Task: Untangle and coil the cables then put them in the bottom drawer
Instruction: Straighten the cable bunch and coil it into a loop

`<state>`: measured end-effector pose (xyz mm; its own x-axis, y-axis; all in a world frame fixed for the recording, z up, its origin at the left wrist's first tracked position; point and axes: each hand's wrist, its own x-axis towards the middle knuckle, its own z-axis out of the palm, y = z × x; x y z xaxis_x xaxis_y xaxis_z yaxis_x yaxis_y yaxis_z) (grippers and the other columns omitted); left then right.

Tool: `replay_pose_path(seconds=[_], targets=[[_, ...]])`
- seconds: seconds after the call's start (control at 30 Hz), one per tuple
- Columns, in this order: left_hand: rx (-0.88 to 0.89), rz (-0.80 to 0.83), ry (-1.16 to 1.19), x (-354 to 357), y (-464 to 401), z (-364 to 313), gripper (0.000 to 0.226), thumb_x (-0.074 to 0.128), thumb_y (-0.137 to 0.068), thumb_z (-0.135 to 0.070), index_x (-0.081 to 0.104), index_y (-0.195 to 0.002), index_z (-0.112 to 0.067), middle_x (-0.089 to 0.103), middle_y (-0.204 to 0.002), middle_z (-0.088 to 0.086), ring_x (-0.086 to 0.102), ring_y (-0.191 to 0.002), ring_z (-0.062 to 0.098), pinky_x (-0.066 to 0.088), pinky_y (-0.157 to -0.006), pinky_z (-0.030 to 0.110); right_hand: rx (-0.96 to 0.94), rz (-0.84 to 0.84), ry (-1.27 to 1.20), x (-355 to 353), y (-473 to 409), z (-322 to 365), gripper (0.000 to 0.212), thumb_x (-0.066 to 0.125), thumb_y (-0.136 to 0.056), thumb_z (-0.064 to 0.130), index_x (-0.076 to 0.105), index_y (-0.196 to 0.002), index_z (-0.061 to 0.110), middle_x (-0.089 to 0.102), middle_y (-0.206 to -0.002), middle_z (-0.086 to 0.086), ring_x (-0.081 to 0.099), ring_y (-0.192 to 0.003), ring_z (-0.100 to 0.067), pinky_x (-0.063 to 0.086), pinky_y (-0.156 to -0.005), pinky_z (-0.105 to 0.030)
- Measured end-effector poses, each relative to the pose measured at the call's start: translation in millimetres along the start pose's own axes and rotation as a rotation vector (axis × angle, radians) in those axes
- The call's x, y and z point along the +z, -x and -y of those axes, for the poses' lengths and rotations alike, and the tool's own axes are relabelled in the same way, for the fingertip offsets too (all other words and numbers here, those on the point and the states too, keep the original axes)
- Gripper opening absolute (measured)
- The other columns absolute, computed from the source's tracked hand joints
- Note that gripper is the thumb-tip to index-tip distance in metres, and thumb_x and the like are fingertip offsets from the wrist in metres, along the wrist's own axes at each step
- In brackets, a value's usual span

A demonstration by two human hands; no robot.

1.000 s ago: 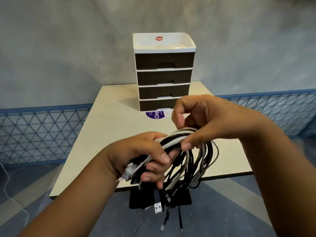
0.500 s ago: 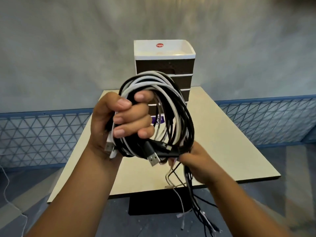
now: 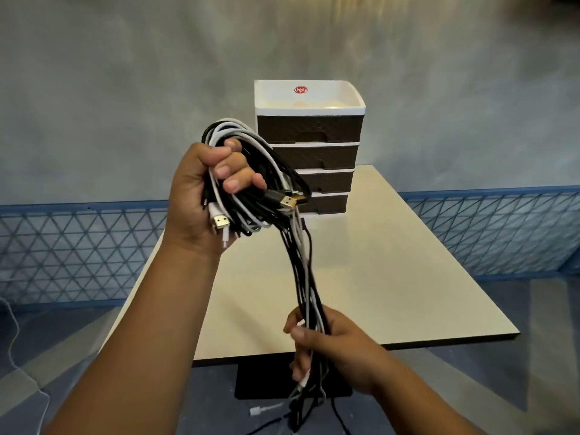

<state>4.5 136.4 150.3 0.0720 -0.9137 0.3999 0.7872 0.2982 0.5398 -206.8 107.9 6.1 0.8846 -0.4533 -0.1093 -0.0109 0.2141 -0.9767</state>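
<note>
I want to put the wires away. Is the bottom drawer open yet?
No, the bottom drawer sits flush with the closed drawers above it, and both hands hold the cables.

Drawer unit point(image 3: 309, 146) on table point(image 3: 376, 271), cables point(image 3: 301, 268) in front

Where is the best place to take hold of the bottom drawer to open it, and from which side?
Probably the middle of the bottom drawer front, approached from the table's near side: the top drawer shows a central notch there. The cables held by the left hand hide the bottom one's.
</note>
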Motion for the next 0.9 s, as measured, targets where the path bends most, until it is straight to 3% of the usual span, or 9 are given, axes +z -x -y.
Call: replay_pose_path(seconds=[0.13, 0.27, 0.37, 0.5, 0.6, 0.7, 0.77, 0.83, 0.9], targets=[[0.165, -0.307, -0.417, 1.6, -3.8, 13.1, 0.009, 0.045, -0.086, -0.006, 0.047, -0.084, -0.014, 0.045, -0.054, -0.004, 0.047, -0.047, 0.011, 0.053, -0.069, 0.03, 0.04, -0.161, 0.65, 15.8, -0.3, 0.8, 0.014, 0.051, -0.099, 0.032, 0.049, -0.11, 0.023, 0.057, -0.069, 0.005, 0.057, -0.062, -0.01, 0.046, -0.062, -0.025], [0.207, -0.482, -0.956, -0.1, 1.3, 32.3, 0.012, 0.05, -0.088, 0.003, 0.051, -0.09, -0.009, 0.053, -0.058, 0.003, 0.053, -0.052, 0.02, 0.057, -0.075, 0.037, -0.025, -0.14, 1.302, 33.3, 3.2, 22.7, 0.014, 0.04, -0.102, 0.03, 0.039, -0.103, 0.017, 0.052, -0.076, -0.002, 0.047, -0.064, -0.025, 0.036, -0.053, -0.038], [0.066, -0.451, -1.299, -1.0, 8.6, 47.7, 0.02, 0.057, -0.091, -0.004, 0.051, -0.109, -0.008, 0.063, -0.069, 0.01, 0.064, -0.06, 0.027, 0.06, -0.066, 0.044, -0.016, -0.089, 1.565, 43.8, 11.1, 56.4, 0.017, 0.047, -0.098, 0.018, 0.031, -0.093, 0.018, 0.051, -0.076, -0.006, 0.036, -0.055, -0.024, 0.021, -0.045, -0.034], [-0.245, -0.247, -1.533, -7.7, 14.8, 61.9, 0.034, 0.065, -0.087, -0.013, 0.05, -0.117, -0.008, 0.067, -0.092, 0.019, 0.068, -0.081, 0.029, 0.056, -0.072, 0.046, -0.132, -0.046, 1.643, 44.6, 18.6, 110.2, 0.01, 0.053, -0.096, 0.024, 0.043, -0.097, 0.021, 0.061, -0.096, -0.006, 0.06, -0.085, -0.03, 0.043, -0.061, -0.037], [-0.401, -0.026, -1.47, -9.6, 17.3, 56.8, 0.023, 0.066, -0.09, -0.02, 0.06, -0.112, -0.014, 0.069, -0.095, 0.01, 0.066, -0.082, 0.011, 0.054, -0.076, 0.025, -0.235, -0.024, 1.551, 36.0, 21.7, 141.6, 0.028, 0.063, -0.091, 0.034, 0.058, -0.118, 0.028, 0.067, -0.111, 0.004, 0.064, -0.098, -0.017, 0.052, -0.08, -0.03], [-0.501, 0.116, -1.388, -9.2, 23.1, 52.9, 0.035, 0.06, -0.089, -0.029, 0.062, -0.109, 0.0, 0.067, -0.101, 0.024, 0.067, -0.08, 0.025, 0.056, -0.078, 0.033, -0.293, -0.007, 1.423, 22.8, 18.3, 155.6, 0.025, 0.075, -0.083, 0.036, 0.065, -0.105, 0.031, 0.068, -0.093, 0.012, 0.063, -0.081, -0.004, 0.053, -0.07, -0.024], [-0.657, 0.12, -1.096, -5.8, 27.3, 53.9, 0.04, 0.057, -0.093, -0.042, 0.064, -0.092, -0.002, 0.062, -0.085, 0.031, 0.063, -0.064, 0.021, 0.055, -0.071, 0.034, -0.302, -0.029, 1.337, 11.9, 15.3, 160.8, 0.022, 0.08, -0.078, 0.036, 0.066, -0.093, 0.03, 0.067, -0.083, 0.013, 0.063, -0.076, -0.003, 0.051, -0.064, -0.021], [-0.877, 0.137, -0.629, -4.6, 31.1, 56.3, 0.067, 0.05, -0.08, -0.074, 0.057, -0.077, -0.008, 0.052, -0.063, 0.015, 0.053, -0.05, 0.019, 0.05, -0.067, 0.036, -0.313, -0.051, 1.263, 2.7, 12.8, 164.0, 0.025, 0.083, -0.073, 0.037, 0.065, -0.087, 0.028, 0.067, -0.078, 0.012, 0.064, -0.074, -0.005, 0.052, -0.062, -0.023], [-0.944, 0.257, -0.44, -11.4, 31.9, 58.6, 0.076, 0.064, -0.067, -0.078, 0.049, -0.088, -0.007, 0.052, -0.063, 0.003, 0.053, -0.051, 0.015, 0.051, -0.071, 0.035, -0.298, -0.046, 1.163, -4.3, 11.4, 164.9, 0.028, 0.085, -0.07, 0.038, 0.066, -0.087, 0.027, 0.068, -0.079, 0.009, 0.066, -0.073, -0.009, 0.055, -0.066, -0.034]])
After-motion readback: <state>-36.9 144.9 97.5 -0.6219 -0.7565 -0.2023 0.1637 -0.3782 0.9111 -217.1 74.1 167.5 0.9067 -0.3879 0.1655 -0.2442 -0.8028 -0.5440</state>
